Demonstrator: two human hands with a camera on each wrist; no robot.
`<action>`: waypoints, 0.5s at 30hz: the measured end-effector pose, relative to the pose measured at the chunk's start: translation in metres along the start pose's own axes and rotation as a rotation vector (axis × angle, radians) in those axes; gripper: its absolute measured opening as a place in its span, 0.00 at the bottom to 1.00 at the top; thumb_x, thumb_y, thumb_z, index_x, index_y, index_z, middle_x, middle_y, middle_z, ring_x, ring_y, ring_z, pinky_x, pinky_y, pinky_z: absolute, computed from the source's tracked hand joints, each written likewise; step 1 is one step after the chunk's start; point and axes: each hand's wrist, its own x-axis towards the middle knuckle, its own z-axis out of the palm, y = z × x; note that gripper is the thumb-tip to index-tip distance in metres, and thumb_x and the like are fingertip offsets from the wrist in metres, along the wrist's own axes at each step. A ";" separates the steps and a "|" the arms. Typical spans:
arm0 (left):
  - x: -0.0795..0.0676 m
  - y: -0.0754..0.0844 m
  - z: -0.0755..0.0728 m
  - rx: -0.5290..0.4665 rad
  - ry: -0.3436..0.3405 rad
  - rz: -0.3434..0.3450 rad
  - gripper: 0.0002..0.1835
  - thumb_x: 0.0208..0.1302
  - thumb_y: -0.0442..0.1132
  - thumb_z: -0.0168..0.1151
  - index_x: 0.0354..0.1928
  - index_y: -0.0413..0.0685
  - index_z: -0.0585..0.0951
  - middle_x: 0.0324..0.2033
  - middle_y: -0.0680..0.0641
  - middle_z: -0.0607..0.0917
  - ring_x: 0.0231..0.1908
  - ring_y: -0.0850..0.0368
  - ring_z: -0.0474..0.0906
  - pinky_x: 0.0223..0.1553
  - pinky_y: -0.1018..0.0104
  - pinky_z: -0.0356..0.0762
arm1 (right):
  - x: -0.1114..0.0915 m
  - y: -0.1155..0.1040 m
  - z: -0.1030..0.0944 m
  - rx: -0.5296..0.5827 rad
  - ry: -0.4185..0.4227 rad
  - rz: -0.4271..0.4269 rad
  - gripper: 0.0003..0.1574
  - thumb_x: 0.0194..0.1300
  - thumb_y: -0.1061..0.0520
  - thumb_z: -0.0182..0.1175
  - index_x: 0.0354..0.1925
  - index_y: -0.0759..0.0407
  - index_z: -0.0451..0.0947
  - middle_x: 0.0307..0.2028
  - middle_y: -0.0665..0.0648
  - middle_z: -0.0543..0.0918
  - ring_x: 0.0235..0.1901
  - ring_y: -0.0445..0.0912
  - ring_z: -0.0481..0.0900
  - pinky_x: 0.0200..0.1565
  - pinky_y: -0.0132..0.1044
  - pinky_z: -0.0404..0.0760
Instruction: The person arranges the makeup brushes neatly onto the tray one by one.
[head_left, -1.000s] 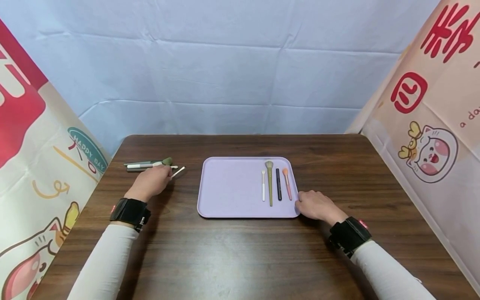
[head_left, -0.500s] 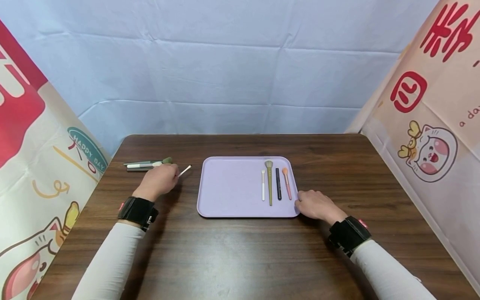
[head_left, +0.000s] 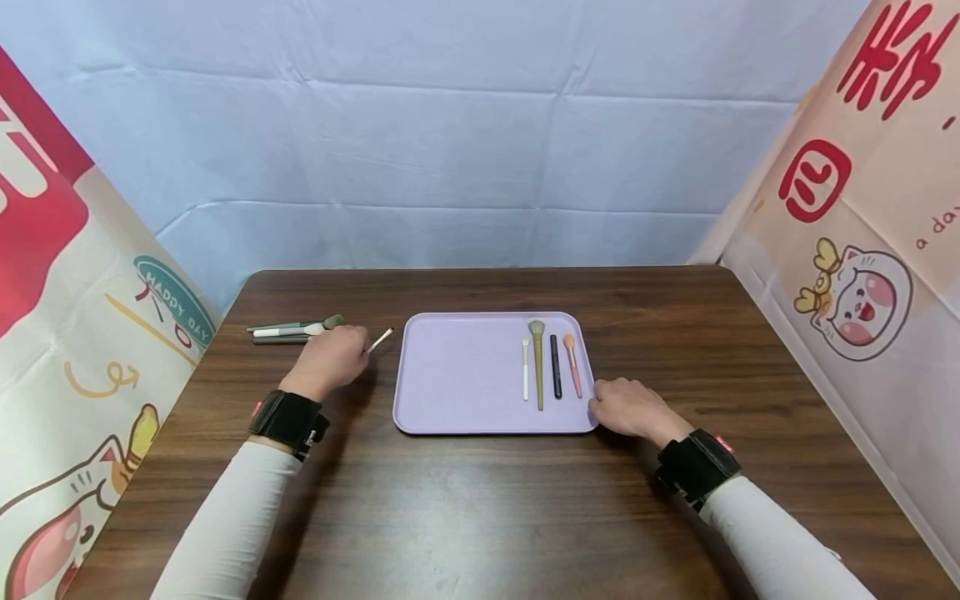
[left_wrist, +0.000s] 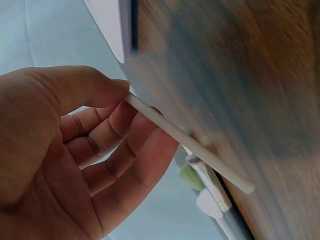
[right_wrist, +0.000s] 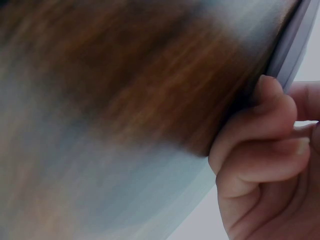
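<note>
One white brush [left_wrist: 192, 145] is pinched in the left hand [head_left: 330, 363] while the right hand [head_left: 632, 409] grips the purple tray [head_left: 461, 375].

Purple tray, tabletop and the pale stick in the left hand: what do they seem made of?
Tray: probably matte plastic, by its even colour and smooth rim. Tabletop: wood or wood-look laminate, satin; brown grain and soft glare show. Pale stick: plastic or painted wood, smooth, low sheen; no grain shows, so either fits.

brown wood-grain table [head_left: 465, 517], lilac tray [head_left: 457, 375] near its middle, brushes [head_left: 281, 332] bunched at left
</note>
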 end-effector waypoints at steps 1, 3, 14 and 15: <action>0.000 0.001 0.000 -0.004 -0.007 -0.005 0.03 0.67 0.31 0.60 0.34 0.42 0.80 0.27 0.46 0.82 0.26 0.54 0.77 0.29 0.55 0.77 | 0.000 0.000 0.000 0.000 0.000 0.001 0.12 0.68 0.56 0.51 0.31 0.60 0.76 0.23 0.55 0.74 0.23 0.48 0.71 0.27 0.39 0.67; 0.001 0.004 0.000 -0.008 -0.016 -0.010 0.03 0.68 0.31 0.59 0.34 0.41 0.80 0.27 0.46 0.81 0.25 0.53 0.77 0.28 0.56 0.77 | 0.000 0.000 0.000 0.000 -0.001 0.002 0.12 0.68 0.56 0.51 0.31 0.60 0.76 0.23 0.55 0.74 0.23 0.48 0.71 0.27 0.39 0.67; 0.010 0.022 0.000 -0.036 -0.039 -0.034 0.05 0.68 0.32 0.57 0.33 0.42 0.79 0.26 0.45 0.81 0.24 0.51 0.77 0.26 0.55 0.75 | 0.001 -0.001 0.000 -0.002 -0.002 0.003 0.12 0.68 0.56 0.51 0.31 0.60 0.77 0.24 0.55 0.74 0.24 0.48 0.72 0.27 0.39 0.68; 0.011 0.024 -0.001 -0.038 -0.045 -0.039 0.05 0.68 0.32 0.57 0.33 0.42 0.79 0.26 0.45 0.81 0.24 0.51 0.77 0.26 0.55 0.75 | 0.001 -0.001 0.000 -0.001 -0.002 0.003 0.12 0.68 0.56 0.51 0.32 0.60 0.77 0.24 0.55 0.75 0.24 0.48 0.72 0.27 0.39 0.68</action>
